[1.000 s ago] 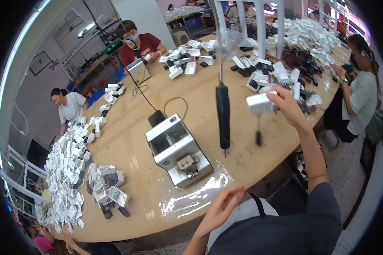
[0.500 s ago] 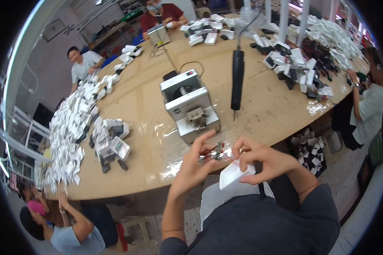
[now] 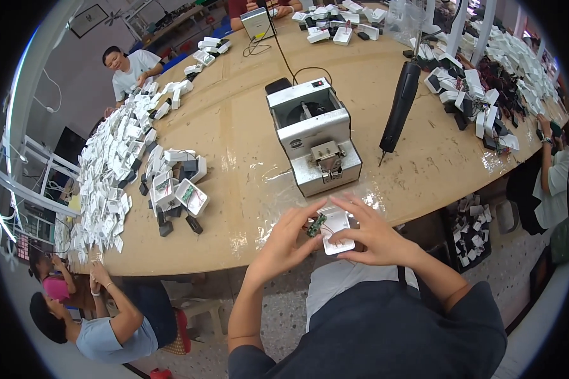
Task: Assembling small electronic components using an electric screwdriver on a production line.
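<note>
At the table's near edge, my right hand [image 3: 374, 235] grips a white plastic case [image 3: 339, 245] with its open side facing up. Thin red wires run inside it. My left hand [image 3: 286, 239] pinches a small green circuit board [image 3: 317, 225] at the case's left rim, and the fingertips of both hands almost meet at the far end. Whether the board touches the case I cannot tell. Just beyond my hands stands a silver box-shaped screw feeder [image 3: 316, 136]. To its right hangs a black electric screwdriver [image 3: 401, 107], bit pointing down.
Several white cases with boards [image 3: 190, 197] and black parts lie at left, beside a long heap of white pieces [image 3: 110, 183]. More cases and wires [image 3: 477, 104] are piled at right. A dark bin [image 3: 471, 230] stands below the table's right edge. Co-workers sit around the table.
My right hand has turned the case so its open inside shows. My hands have come closer together, bringing the board to the case's rim. The whole view has shifted slightly.
</note>
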The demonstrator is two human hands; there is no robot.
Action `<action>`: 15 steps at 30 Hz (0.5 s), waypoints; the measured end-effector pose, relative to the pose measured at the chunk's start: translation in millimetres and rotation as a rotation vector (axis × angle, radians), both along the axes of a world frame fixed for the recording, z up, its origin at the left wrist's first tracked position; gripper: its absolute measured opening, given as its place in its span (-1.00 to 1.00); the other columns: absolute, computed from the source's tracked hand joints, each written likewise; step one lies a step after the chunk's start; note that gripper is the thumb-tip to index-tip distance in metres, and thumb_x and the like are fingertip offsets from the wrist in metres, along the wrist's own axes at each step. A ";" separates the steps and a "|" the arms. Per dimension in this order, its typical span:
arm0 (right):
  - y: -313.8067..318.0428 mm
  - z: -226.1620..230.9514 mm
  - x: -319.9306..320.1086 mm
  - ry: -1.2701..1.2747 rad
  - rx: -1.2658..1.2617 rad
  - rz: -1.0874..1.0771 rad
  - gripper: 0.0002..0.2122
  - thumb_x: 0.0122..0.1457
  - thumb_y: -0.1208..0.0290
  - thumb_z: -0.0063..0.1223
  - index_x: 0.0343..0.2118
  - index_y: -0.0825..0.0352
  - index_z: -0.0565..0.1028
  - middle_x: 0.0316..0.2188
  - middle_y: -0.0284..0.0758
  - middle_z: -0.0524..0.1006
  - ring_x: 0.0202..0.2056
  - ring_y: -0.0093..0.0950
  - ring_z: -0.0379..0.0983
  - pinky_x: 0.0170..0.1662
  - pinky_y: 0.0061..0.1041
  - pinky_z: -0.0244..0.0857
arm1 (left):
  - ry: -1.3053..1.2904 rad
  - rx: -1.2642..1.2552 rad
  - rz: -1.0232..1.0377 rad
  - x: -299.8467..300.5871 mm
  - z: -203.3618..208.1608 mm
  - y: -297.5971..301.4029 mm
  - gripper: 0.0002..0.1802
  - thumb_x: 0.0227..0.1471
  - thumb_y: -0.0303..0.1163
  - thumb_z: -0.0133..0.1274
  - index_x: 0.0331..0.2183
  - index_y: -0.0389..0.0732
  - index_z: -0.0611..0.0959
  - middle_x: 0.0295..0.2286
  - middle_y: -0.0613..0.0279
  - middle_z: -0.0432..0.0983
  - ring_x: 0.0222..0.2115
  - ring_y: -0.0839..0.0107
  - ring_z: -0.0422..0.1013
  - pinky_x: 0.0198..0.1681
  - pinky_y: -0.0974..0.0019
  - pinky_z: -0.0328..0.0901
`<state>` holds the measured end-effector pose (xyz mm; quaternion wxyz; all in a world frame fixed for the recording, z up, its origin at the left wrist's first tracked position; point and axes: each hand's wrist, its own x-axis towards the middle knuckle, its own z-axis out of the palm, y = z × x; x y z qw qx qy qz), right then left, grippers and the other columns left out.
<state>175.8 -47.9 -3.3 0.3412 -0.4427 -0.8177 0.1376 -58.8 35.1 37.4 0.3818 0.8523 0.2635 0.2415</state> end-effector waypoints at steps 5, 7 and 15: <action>11.0 -0.9 9.3 0.046 -0.216 0.110 -0.57 -0.08 0.26 0.43 -0.10 0.10 0.56 0.28 -0.19 0.24 0.27 -0.08 0.17 0.29 -0.09 0.09 | 0.024 -0.143 -0.081 3.0 3.4 2.5 -0.37 -0.04 -0.48 0.28 0.12 -0.11 0.53 -0.16 0.05 0.50 -0.16 0.11 0.47 -0.15 0.17 0.38; 12.4 -0.9 11.0 0.075 -0.257 0.108 -0.55 -0.09 0.24 0.44 -0.08 0.11 0.55 0.27 -0.20 0.26 0.26 -0.10 0.19 0.28 -0.12 0.10 | 0.057 -0.095 -0.125 0.7 2.3 5.4 -0.36 -0.04 -0.49 0.28 0.12 -0.10 0.53 -0.18 0.05 0.49 -0.17 0.09 0.47 -0.18 0.15 0.39; 15.3 -0.4 14.3 0.119 -0.305 0.113 -0.49 -0.11 0.23 0.47 -0.08 0.23 0.51 0.23 -0.22 0.31 0.24 -0.16 0.24 0.25 -0.19 0.15 | 0.176 0.223 -0.012 20.4 -8.0 0.9 -0.65 -0.05 -0.35 0.32 -0.19 -0.18 0.62 -0.29 0.14 0.42 -0.42 0.14 0.51 -0.37 0.11 0.40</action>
